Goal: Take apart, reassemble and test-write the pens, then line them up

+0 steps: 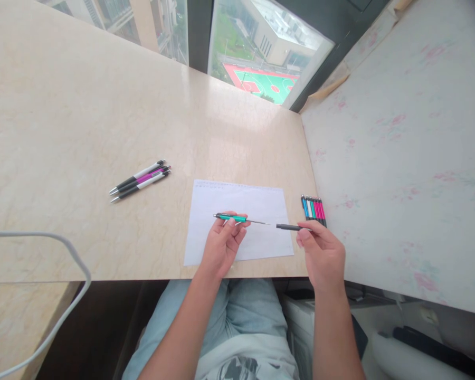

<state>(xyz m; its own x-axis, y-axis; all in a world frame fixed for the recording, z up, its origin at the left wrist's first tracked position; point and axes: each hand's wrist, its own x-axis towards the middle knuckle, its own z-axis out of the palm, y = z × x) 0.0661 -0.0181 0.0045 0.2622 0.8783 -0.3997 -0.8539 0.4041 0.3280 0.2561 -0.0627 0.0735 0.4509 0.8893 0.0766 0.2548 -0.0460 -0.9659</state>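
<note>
Between thumb and fingers, my left hand [225,241] pinches the green upper barrel of a ballpoint pen [234,217]. A thin refill [258,222] sticks out of it toward the right. My right hand [323,252] grips the black lower barrel [288,227] of a pen, its end pointing left at the refill tip. A small gap separates the two parts. Both hands are over the right half of a white sheet of paper [206,250] or beside it, with faint writing along its top edge.
Several pens [313,209] in blue, white, green and pink lie in a row by the right wall [396,174]. Three pens [141,180] lie together at the left on the marble-patterned table [71,121]. A white cable [73,253] loops over the lower left. Windows stand behind the table.
</note>
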